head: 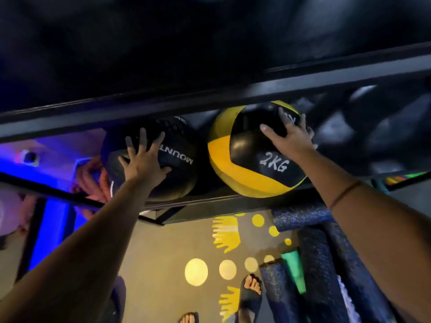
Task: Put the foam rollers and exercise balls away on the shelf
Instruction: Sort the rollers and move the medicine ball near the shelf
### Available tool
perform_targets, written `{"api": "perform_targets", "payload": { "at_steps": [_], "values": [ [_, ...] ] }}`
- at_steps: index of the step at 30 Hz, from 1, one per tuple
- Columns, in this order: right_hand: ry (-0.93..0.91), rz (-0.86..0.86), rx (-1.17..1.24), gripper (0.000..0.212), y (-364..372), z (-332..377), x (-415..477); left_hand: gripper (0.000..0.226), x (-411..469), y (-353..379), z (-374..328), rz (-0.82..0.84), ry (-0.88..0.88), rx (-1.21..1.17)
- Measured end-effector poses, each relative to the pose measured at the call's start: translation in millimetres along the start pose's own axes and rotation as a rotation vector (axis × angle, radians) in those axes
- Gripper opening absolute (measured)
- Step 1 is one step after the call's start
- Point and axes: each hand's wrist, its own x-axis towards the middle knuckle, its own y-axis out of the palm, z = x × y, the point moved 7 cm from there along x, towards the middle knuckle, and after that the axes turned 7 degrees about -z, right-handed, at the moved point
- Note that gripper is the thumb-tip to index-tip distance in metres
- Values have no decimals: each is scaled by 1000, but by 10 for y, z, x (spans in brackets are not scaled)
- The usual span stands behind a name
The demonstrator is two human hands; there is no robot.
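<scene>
Both forearms (81, 241) are stretched up to the black shelf (210, 94). Dark foam rollers (317, 264) are seen below it on the right. On the shelf two balls are placed side by side. The black ball (179, 145) is pressed by the left hand (142, 159) with fingers spread flat. The yellow-and-black ball (247, 159), marked 2KG, is touched by the right hand (291, 138), which is spread open too.

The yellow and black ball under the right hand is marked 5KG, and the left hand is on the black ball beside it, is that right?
Not quite. The head view shows the yellow and black ball marked 2KG, not 5KG. The rest holds: the right hand lies spread on it, and the left hand is on the black ball beside it.
</scene>
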Motion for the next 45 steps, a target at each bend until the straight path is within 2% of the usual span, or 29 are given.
{"api": "perform_targets", "payload": {
  "at_steps": [2,4,7,10,13,17,21,23,27,33,38,45],
  "values": [
    [-9,-5,-54,105,221,342,-81,99,25,-63,232,-19,-135,-119],
    [-42,-53,-38,117,442,669,-173,92,-6,-75,342,-83,-151,-129],
    [-193,-189,-3,101,630,989,-242,90,-90,4,502,-185,-59,-70],
    [-357,-288,-104,81,684,1032,-305,91,-78,21,723,-211,-82,-105],
    [-292,-334,-315,86,730,904,-406,95,-82,38,755,-163,-89,-89],
    [-214,-312,-374,90,883,1032,-506,111,-90,111,703,-136,-31,83],
    [-132,-217,-254,97,956,1124,-447,89,-281,36,546,-326,118,171],
    [-104,-237,-219,98,909,1127,-419,84,-400,186,546,-255,167,163],
    [-162,-428,-410,81,805,1219,-453,82,-450,421,607,-150,180,129],
    [-311,-360,-176,72,811,1181,-241,90,-86,234,385,-160,143,68],
    [-430,-130,-397,79,989,1063,-189,87,38,173,270,-116,107,41],
    [-415,-6,-444,83,947,973,-280,95,-179,267,256,-75,82,114]
  ]
}}
